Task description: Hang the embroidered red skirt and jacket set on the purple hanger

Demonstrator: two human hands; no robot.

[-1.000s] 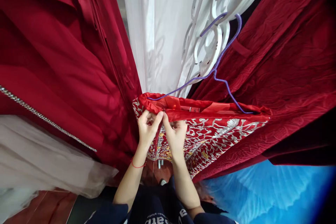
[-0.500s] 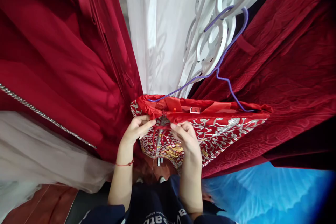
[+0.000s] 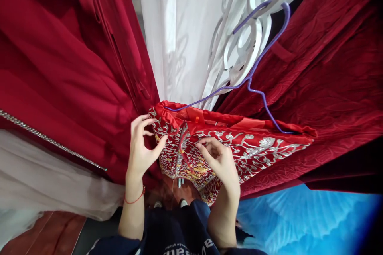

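Your hands have parted since before: your left hand hangs open just left of the embroidered red garment, your right hand pinches its front, hung on the purple hanger between dark red dresses.

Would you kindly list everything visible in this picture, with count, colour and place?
embroidered garment: one, red with silver and gold stitching, centre, hung on the hanger.
hanger: one, purple, above the garment, hook up by the white scrollwork.
scrollwork panel: one, white, top centre.
white fabric: one, white, hanging at top centre.
red dress: one, deep red with a sparkly trim strip, left.
velvet garment: one, dark red, right.
tulle: one, off-white, lower left.
blue fabric: one, bright blue, lower right.
left hand: one, red string at the wrist, open beside the garment's left edge.
right hand: one, fingers on the garment's front.
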